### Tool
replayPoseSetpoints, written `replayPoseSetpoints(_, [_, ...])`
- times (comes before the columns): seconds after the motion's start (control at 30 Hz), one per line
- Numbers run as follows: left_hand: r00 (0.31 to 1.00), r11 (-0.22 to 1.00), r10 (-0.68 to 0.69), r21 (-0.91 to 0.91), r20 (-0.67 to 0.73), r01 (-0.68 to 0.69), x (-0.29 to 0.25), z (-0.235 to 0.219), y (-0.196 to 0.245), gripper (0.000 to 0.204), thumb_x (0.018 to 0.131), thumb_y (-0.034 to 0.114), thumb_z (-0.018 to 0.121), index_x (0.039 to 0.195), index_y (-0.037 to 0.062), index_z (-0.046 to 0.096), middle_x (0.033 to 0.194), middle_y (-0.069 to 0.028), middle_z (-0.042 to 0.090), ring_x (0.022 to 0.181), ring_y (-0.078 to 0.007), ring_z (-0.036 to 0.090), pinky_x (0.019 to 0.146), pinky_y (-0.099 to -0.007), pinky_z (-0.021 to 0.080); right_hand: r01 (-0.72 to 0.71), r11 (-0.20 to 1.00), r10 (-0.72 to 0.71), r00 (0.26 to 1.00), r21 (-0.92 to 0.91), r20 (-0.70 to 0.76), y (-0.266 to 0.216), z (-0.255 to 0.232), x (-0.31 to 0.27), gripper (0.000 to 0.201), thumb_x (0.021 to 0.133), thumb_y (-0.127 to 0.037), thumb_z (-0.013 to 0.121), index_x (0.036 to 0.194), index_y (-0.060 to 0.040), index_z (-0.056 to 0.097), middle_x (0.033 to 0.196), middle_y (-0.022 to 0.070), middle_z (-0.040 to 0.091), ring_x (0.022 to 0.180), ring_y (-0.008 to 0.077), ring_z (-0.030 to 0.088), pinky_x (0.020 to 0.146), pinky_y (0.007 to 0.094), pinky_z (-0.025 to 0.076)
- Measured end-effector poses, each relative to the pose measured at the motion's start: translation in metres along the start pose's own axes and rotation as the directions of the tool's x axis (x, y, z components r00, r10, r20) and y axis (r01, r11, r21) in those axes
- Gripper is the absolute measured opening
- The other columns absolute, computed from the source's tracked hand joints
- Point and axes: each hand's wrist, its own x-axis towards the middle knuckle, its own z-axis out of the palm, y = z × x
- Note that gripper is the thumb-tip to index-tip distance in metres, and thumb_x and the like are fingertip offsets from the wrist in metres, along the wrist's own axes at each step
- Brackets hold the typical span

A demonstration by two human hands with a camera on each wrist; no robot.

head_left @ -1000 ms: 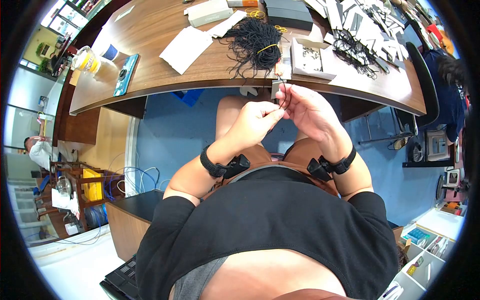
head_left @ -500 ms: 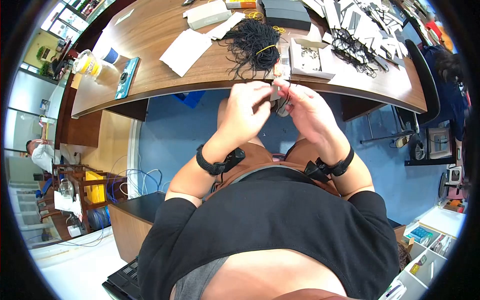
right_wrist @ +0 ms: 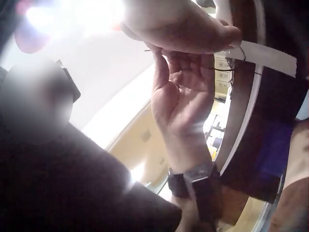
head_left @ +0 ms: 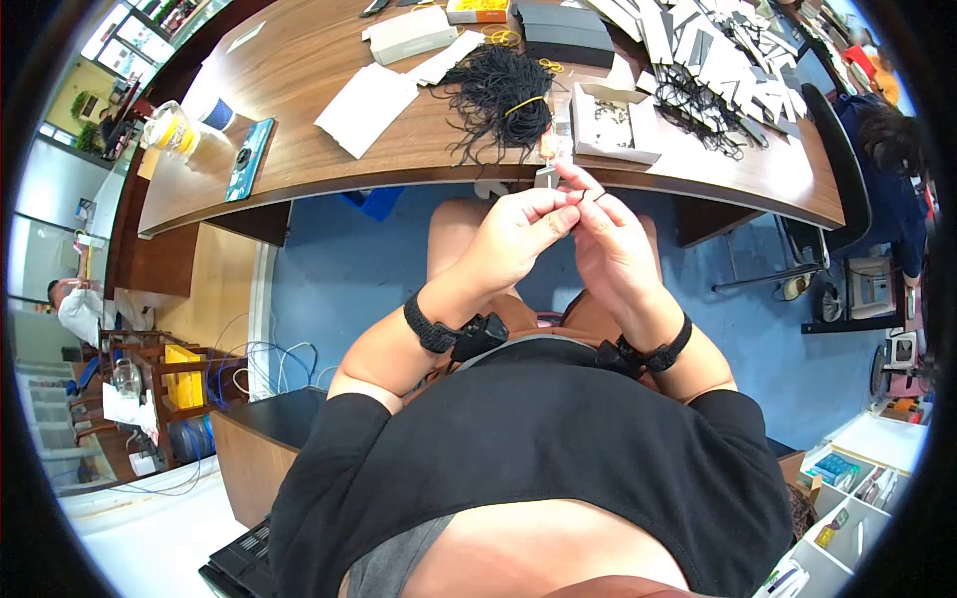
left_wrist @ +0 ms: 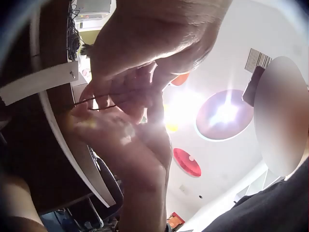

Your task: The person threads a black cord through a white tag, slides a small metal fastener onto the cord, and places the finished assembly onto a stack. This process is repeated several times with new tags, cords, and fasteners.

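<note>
In the head view, both hands meet just off the table's front edge. The left hand (head_left: 513, 239) pinches a thin black cord (head_left: 588, 194) between thumb and fingertips. The right hand (head_left: 620, 244) grips the same cord, its fingertips against those of the left. A pale flat tag (head_left: 545, 177) shows beyond the fingers; in the right wrist view the strip (right_wrist: 271, 59) lies near the cord (right_wrist: 223, 69). The left wrist view shows two cord strands (left_wrist: 84, 101) crossing between the hands. Exactly how the cord loops behind the fingers is hidden.
On the wooden table (head_left: 289, 120) are a bundle of black cords (head_left: 503, 95), an open white box (head_left: 610, 122) of small parts, white paper (head_left: 367, 108), a pile of tags (head_left: 698, 60), a phone (head_left: 249, 159) and a plastic cup (head_left: 171, 132).
Half a second ago the left hand was apart from the right with its fingers spread. It has moved back to the right hand and now pinches the cord.
</note>
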Motion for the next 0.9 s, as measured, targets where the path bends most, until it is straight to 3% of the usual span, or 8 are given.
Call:
replayPoseSetpoints(0.1, [0.996,0.999,0.026,-0.042,-0.080,-0.030,0.000,0.010,0.002,0.018,0.092,0.011,0.054,0.104,-0.0013,0.060,0.089,-0.0056,0.063,0.073,-0.0109,0.057,0.066,-0.0225,0.047,-0.167,0.966,0.156,0.985,0.200,0.069,-0.001,-0.004,-0.004,0.016,0.089,-0.012,0.058,0.097,0.0006,0.062,0.123,0.0097,0.052,0.097,0.0133,0.053,0.085,0.0283,0.040])
replayPoseSetpoints(0.2, [0.984,0.957,-0.178,-0.238,-0.029,0.166,-0.004,0.010,0.012,0.015,0.092,0.012,0.056,0.096,0.0002,0.062,0.076,-0.0012,0.057,0.059,-0.0054,0.048,0.053,-0.0196,0.038,-0.331,0.918,0.319,0.944,0.221,0.089,-0.011,-0.002,-0.001,0.024,0.090,-0.018,0.057,0.106,-0.0012,0.061,0.111,0.0052,0.060,0.088,0.0097,0.054,0.080,0.0268,0.042])
replayPoseSetpoints(0.23, [0.990,0.991,-0.115,-0.080,-0.083,0.108,-0.003,0.012,0.013,0.014,0.091,0.012,0.056,0.094,0.0005,0.063,0.074,-0.0001,0.055,0.058,-0.0043,0.045,0.052,-0.0190,0.035,-0.349,0.917,0.337,0.937,0.192,0.092,-0.011,-0.002,0.002,0.025,0.090,-0.019,0.057,0.107,-0.0014,0.061,0.109,0.0044,0.061,0.087,0.0090,0.054,0.079,0.0263,0.041])
replayPoseSetpoints(0.37, [0.957,0.896,0.195,0.435,-0.215,-0.085,-0.003,0.013,0.014,0.014,0.090,0.010,0.056,0.081,0.0002,0.063,0.070,0.0006,0.052,0.061,-0.0048,0.045,0.056,-0.0196,0.036,-0.073,0.868,-0.063,0.965,-0.491,-0.254,-0.050,-0.011,0.028,0.018,0.085,-0.017,0.063,0.096,-0.0034,0.066,0.090,0.0022,0.065,0.085,0.0105,0.056,0.071,0.0271,0.042])
replayPoseSetpoints(0.43, [0.921,0.749,0.364,0.632,-0.138,-0.201,-0.003,0.005,0.014,0.015,0.089,0.009,0.056,0.079,-0.0006,0.062,0.071,-0.0008,0.054,0.064,-0.0066,0.048,0.060,-0.0211,0.038,0.265,0.136,-0.479,0.861,-0.954,0.171,-0.074,-0.031,0.064,0.010,0.081,-0.013,0.065,0.088,-0.0060,0.068,0.083,0.0044,0.064,0.081,0.0160,0.057,0.066,0.0306,0.044])
replayPoseSetpoints(0.5, [0.928,0.751,0.339,0.638,-0.153,-0.169,-0.003,0.008,0.019,0.017,0.089,0.010,0.056,0.077,-0.0009,0.062,0.072,-0.0026,0.056,0.069,-0.0092,0.050,0.064,-0.0233,0.041,0.303,-0.402,-0.425,0.774,-0.864,0.469,-0.086,-0.054,0.097,0.007,0.077,-0.013,0.065,0.079,-0.0070,0.068,0.081,0.0070,0.063,0.079,0.0223,0.058,0.067,0.0328,0.045])
replayPoseSetpoints(0.63, [0.914,0.711,0.388,0.669,-0.118,-0.216,0.000,0.006,0.017,0.015,0.089,0.010,0.057,0.079,-0.0005,0.062,0.072,-0.0025,0.056,0.069,-0.0095,0.050,0.064,-0.0232,0.041,0.151,-0.746,-0.107,0.934,-0.649,0.341,-0.080,-0.054,0.111,0.014,0.076,-0.020,0.066,0.086,-0.0102,0.070,0.086,0.0067,0.064,0.088,0.0257,0.056,0.083,0.0398,0.041])
replayPoseSetpoints(0.9, [0.935,0.773,0.317,0.614,-0.161,-0.156,-0.005,0.005,0.020,0.013,0.089,0.008,0.057,0.082,-0.0015,0.063,0.073,-0.0035,0.057,0.070,-0.0100,0.051,0.065,-0.0233,0.041,0.312,-0.643,0.018,0.919,-0.699,0.394,-0.065,-0.081,0.150,0.010,0.075,-0.015,0.059,0.075,-0.0112,0.068,0.068,0.0074,0.063,0.080,0.0255,0.060,0.078,0.0380,0.040])
